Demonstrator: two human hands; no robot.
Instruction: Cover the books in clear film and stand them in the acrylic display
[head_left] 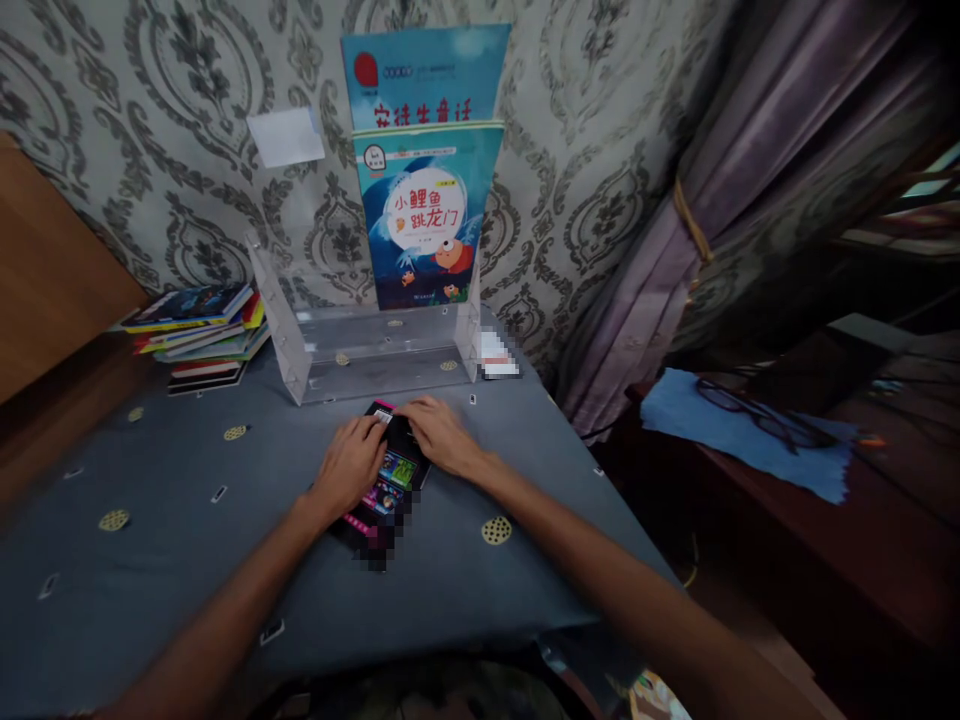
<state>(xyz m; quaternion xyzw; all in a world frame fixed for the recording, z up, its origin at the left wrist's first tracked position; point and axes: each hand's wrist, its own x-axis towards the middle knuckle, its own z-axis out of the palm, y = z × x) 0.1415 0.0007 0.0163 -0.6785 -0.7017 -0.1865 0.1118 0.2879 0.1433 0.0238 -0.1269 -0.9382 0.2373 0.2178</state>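
Observation:
A dark book [400,468] with pink edging and small coloured pictures on its cover lies at a slant on the cloth-covered table. My left hand [354,462] grips its left side, with the fingers bent over the cover. At the upper right corner, my right hand [441,436] closes on the book with curled fingers. The lower part of the cover is blurred out by blocks. Just beyond my hands stands a clear acrylic book rack [375,378]. A blue children's book [420,270] with an orange fish stands upright in it, in front of a taller blue book [427,75].
Several books [199,335] are piled at the back left of the table [187,540]. A small white and red item [499,352] sits right of the rack. Further right are a tied curtain [637,300] and glasses [765,415] on a blue cloth [682,405].

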